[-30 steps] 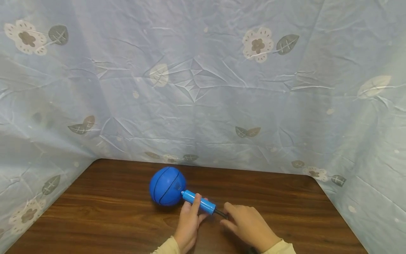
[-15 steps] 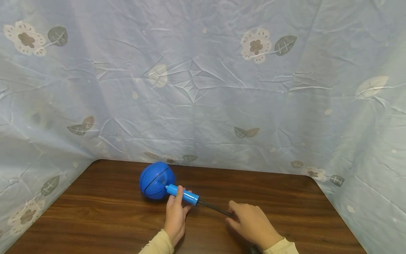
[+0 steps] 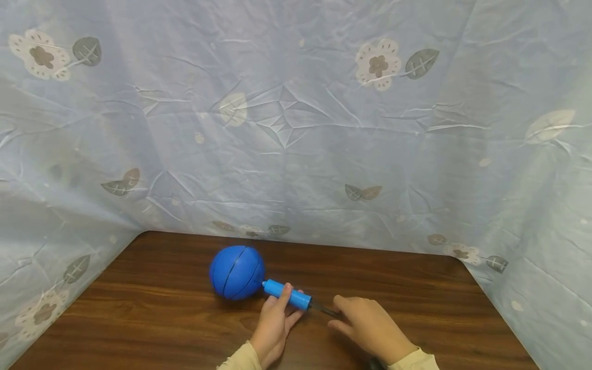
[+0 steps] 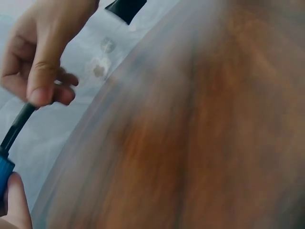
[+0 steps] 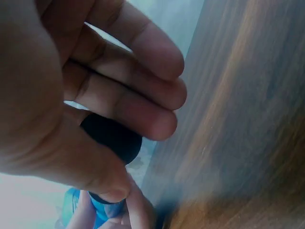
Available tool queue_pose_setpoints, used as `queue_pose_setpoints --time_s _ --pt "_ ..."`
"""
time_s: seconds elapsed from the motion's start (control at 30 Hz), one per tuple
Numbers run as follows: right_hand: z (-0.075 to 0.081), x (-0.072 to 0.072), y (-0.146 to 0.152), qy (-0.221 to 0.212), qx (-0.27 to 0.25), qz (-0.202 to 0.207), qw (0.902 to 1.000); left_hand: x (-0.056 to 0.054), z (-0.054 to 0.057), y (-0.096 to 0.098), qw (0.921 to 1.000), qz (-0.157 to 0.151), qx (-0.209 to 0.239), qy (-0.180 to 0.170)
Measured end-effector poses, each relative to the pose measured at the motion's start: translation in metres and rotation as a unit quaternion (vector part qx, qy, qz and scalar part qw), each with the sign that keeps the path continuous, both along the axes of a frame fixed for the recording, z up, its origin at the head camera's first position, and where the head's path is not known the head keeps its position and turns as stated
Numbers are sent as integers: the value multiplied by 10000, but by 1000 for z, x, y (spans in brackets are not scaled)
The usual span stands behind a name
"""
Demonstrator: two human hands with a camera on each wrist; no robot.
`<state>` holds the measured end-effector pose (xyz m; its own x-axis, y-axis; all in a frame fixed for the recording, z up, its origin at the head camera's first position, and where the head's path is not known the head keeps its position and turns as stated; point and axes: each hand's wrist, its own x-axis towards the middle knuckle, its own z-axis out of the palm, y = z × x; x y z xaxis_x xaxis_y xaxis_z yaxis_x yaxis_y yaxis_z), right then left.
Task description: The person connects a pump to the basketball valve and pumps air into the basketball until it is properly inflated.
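A blue ball with black seam lines point(image 3: 237, 272) sits on the table, left of the middle. The tip of a blue hand pump point(image 3: 298, 299) meets the ball's right side. My left hand point(image 3: 272, 325) grips the pump's barrel, thumb along its top. A dark rod point(image 3: 324, 310) runs from the barrel to my right hand point(image 3: 370, 329), partly drawn out. In the right wrist view, my right thumb and fingers hold the pump's black end point(image 5: 114, 138). The left wrist view shows the rod point(image 4: 18, 126) between the blue barrel and my right hand.
The brown wooden table point(image 3: 139, 303) has rounded far corners. A pale blue curtain with flowers and leaves point(image 3: 296, 169) hangs behind it and at both sides. A black object point(image 4: 126, 10) is at the right wrist.
The left hand moved the barrel and ball left, exposing more rod, then back right, so less rod shows now. The ball turned a little. The right hand stayed nearly in place.
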<state>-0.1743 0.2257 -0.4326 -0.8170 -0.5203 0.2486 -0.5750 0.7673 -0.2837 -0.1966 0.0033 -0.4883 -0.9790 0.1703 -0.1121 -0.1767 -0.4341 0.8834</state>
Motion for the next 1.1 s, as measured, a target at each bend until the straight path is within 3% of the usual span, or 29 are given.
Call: queue_pose_setpoints --time_s 0.17,0.3,0.7,1.1 --pt "0 2 -3 -129 -170 50 9998 6 1 8 9986 -521 78 -29" --pt "-1 3 -5 -241 -264 78 9993 10 3 10 9974 -712 86 -42" --pt "-5 3 -7 127 -102 -88 9998 6 3 12 9995 -168 84 253" --pt "-7 1 -2 -202 115 -366 9991 -11 0 -11 9971 576 -232 433"
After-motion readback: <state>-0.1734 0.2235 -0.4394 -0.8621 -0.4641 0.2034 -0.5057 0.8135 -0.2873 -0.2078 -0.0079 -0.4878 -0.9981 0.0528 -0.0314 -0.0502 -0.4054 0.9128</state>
